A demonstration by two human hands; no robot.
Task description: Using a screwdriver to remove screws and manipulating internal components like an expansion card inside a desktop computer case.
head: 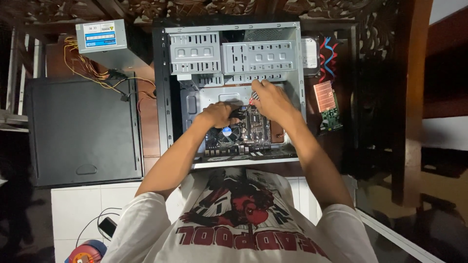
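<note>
Both hands are working inside the open computer case (234,92) lying at frame centre: left hand (218,115) curling closed on the motherboard (243,131) to steady it, right hand (269,99) pinching something small, unidentifiable, at its upper edge.

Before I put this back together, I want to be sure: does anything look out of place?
Yes. The power supply sits outside the case, its wires trailing loose. The graphics card lies beside it.

Wooden table (148,122) – open case (234,92), side panel (80,129), power supply (100,36).
</note>
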